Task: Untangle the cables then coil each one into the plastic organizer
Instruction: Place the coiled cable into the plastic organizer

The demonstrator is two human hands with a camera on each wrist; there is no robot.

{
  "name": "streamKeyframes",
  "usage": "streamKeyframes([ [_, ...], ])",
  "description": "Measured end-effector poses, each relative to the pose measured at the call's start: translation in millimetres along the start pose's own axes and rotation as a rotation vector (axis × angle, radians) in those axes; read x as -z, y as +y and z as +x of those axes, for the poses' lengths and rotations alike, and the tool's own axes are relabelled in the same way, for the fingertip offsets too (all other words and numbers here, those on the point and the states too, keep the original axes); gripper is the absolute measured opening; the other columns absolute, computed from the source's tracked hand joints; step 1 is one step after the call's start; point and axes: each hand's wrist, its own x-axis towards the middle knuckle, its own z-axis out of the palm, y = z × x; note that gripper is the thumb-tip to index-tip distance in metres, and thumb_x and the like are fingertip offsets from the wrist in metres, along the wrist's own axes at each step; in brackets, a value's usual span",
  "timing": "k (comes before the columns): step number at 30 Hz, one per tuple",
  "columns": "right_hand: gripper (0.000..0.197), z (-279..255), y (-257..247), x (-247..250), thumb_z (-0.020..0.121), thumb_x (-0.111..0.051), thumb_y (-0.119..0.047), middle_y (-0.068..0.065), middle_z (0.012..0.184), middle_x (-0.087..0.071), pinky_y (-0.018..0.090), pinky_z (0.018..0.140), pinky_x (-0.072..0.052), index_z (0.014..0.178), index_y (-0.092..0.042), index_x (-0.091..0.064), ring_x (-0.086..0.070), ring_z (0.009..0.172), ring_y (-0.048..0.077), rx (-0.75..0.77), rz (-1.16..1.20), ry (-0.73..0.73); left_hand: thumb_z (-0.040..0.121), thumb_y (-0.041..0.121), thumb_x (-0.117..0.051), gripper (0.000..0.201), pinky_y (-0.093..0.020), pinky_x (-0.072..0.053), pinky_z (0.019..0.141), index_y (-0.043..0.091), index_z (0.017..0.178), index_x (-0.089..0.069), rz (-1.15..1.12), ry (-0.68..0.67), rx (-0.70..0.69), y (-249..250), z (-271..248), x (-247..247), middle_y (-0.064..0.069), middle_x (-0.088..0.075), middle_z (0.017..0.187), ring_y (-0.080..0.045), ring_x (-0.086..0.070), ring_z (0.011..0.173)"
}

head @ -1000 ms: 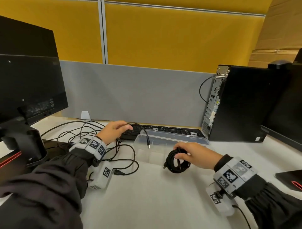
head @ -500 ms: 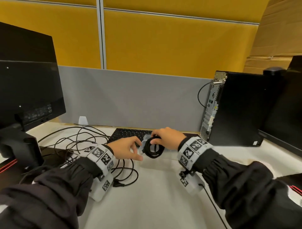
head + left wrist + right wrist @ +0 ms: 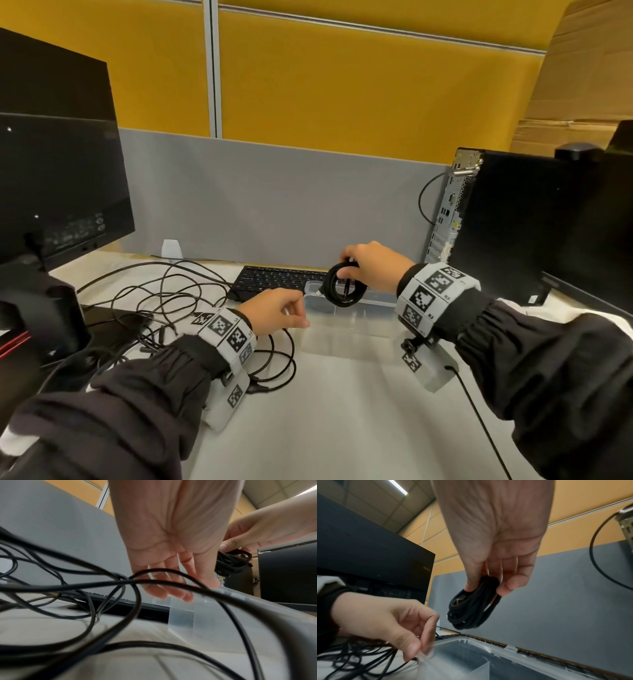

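Observation:
My right hand [image 3: 346, 270] pinches a coiled black cable [image 3: 342, 291] between thumb and fingers [image 3: 506, 586]. The coil [image 3: 471, 612] hangs just above the clear plastic organizer [image 3: 342, 330], over its back left part. At the organizer's left rim [image 3: 471, 639], my left hand [image 3: 301, 318] holds the corner between thumb and curled fingers [image 3: 171, 595]. A tangle of loose black cables [image 3: 164, 291] lies on the desk to the left, partly under my left wrist. The inside of the organizer [image 3: 181, 616] shows a divider and looks empty where visible.
A black keyboard [image 3: 281, 279] lies right behind the organizer. A monitor on its stand [image 3: 58, 192] fills the left, a PC tower [image 3: 513, 222] and a second screen [image 3: 596, 291] the right. A grey partition [image 3: 274, 205] closes the back.
My right hand lifted the coil off the desk and carried it back and left, over the organizer. My left hand left the tangle and took hold of the organizer's left corner.

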Motion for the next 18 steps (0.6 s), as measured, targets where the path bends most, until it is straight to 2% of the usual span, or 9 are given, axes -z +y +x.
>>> streamKeyframes([
  [2,0.029,2.9,-4.3,2.2,0.095,-0.052,-0.031,0.013,0.112,-0.061,0.035,0.082,-0.047,0.116,-0.012,-0.057,-0.058,0.102,0.030,0.000,-0.011,-0.010,0.085,0.029,-0.067,0.013,-0.002,-0.038,0.061,0.018,0.085,-0.060,-0.023,-0.003,-0.008,-1.3,0.4,0.8,0.007,-0.063,0.087,0.003,-0.051,0.070],
  [4,0.029,6.3,-10.0,0.0,0.095,-0.053,-0.031,0.012,0.113,-0.061,0.034,0.082,-0.047,0.116,-0.012,-0.057,-0.058,0.103,0.029,-0.003,-0.040,-0.037,0.084,0.029,-0.068,0.013,-0.006,-0.039,0.061,0.019,0.082,-0.060,-0.047,-0.012,-0.011,-2.9,0.6,1.2,0.011,-0.061,0.081,0.003,-0.051,0.068],
  [8,0.031,14.1,-27.8,-16.6,0.092,-0.056,-0.030,0.009,0.116,-0.060,0.032,0.077,-0.046,0.120,-0.016,-0.057,-0.059,0.102,0.028,0.014,-0.203,-0.166,0.083,0.027,-0.069,0.013,-0.009,-0.039,0.064,0.016,0.085,-0.063,-0.098,-0.051,-0.021,-4.8,0.0,0.6,0.013,-0.061,0.077,0.002,-0.053,0.069],
  [10,0.032,19.0,-37.6,-25.2,0.092,-0.057,-0.031,0.008,0.117,-0.058,0.032,0.076,-0.045,0.122,-0.019,-0.057,-0.058,0.104,0.028,0.045,-0.264,-0.225,0.083,0.025,-0.069,0.009,-0.008,-0.040,0.065,0.019,0.081,-0.062,-0.115,-0.077,-0.037,-4.6,-0.7,0.4,0.013,-0.062,0.077,0.004,-0.054,0.068],
  [13,0.032,23.8,-45.1,-33.7,0.091,-0.058,-0.030,0.008,0.118,-0.058,0.031,0.078,-0.045,0.122,-0.020,-0.060,-0.058,0.105,0.027,0.091,-0.286,-0.278,0.083,0.024,-0.069,0.014,-0.006,-0.039,0.062,0.026,0.073,-0.059,-0.137,-0.086,-0.048,-6.0,-1.3,0.4,0.013,-0.063,0.076,0.008,-0.053,0.063],
  [16,0.031,22.2,-41.8,-42.7,0.092,-0.056,-0.030,0.008,0.116,-0.062,0.031,0.081,-0.046,0.120,-0.018,-0.064,-0.058,0.104,0.024,0.111,-0.270,-0.293,0.082,0.024,-0.070,0.015,-0.012,-0.040,0.067,0.027,0.072,-0.058,-0.148,-0.087,-0.045,-7.3,-1.2,0.2,0.009,-0.064,0.080,0.002,-0.054,0.068],
  [18,0.031,19.3,-37.6,-43.8,0.094,-0.054,-0.027,0.008,0.115,-0.063,0.028,0.081,-0.046,0.123,-0.016,-0.061,-0.060,0.101,0.022,0.105,-0.249,-0.297,0.082,0.025,-0.070,0.014,-0.014,-0.041,0.068,0.026,0.074,-0.059,-0.156,-0.090,-0.039,-7.7,-1.7,-0.5,0.008,-0.065,0.081,0.000,-0.054,0.070],
])
